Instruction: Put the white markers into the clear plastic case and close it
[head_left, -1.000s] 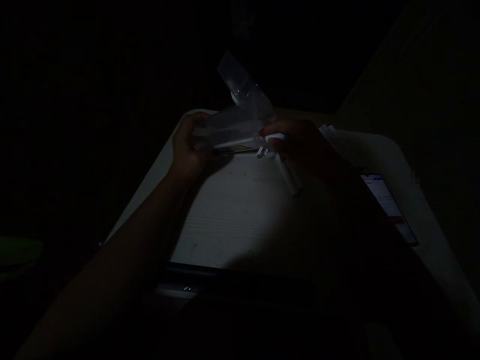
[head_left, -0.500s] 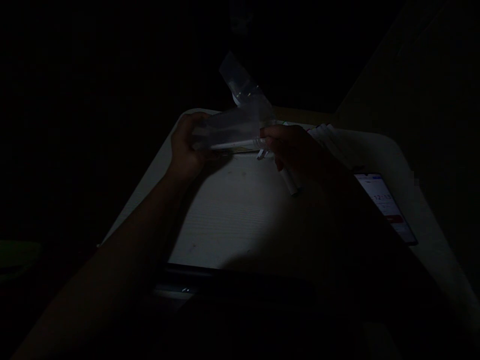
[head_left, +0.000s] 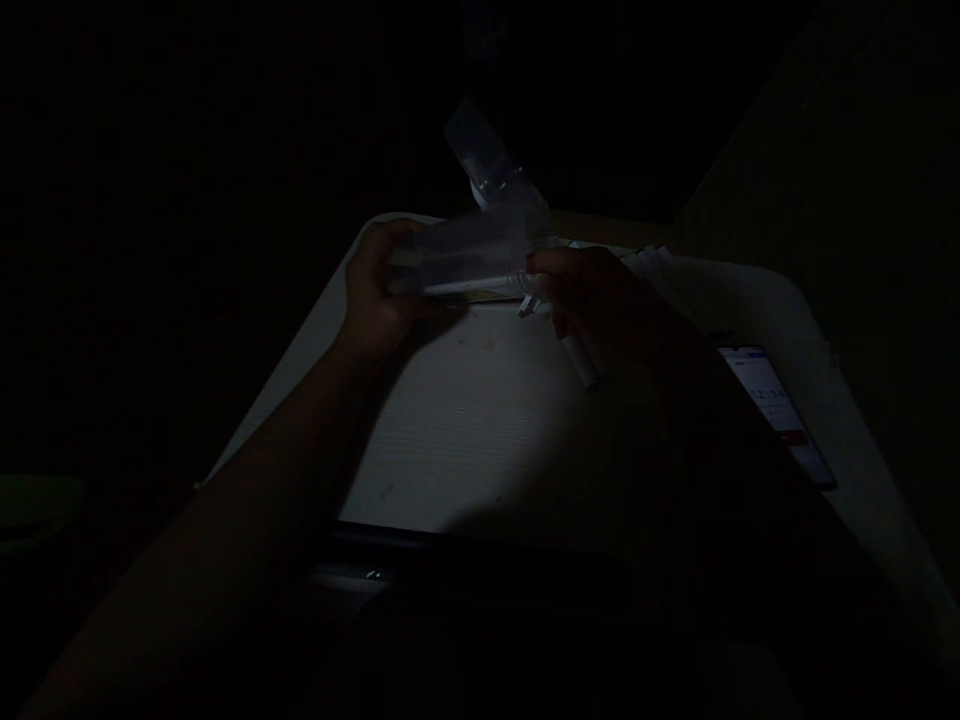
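In very dim light, the left hand (head_left: 379, 290) reached forward over a pale table (head_left: 465, 430), its fingers wrapped around the left end of a clear plastic pouch (head_left: 472, 262) held level just above the tabletop. The right hand (head_left: 600, 300) met the pouch's right end, fingers closed on a white marker (head_left: 579, 358) that slanted down toward the table, its upper end at the pouch mouth. The pouch's open flap (head_left: 480, 160) stood up and back. More white markers (head_left: 656, 268) lay behind the right hand. A lit phone (head_left: 776, 412) rested on the table to the right, partly hidden by the right forearm. What was in the pouch could not be told.
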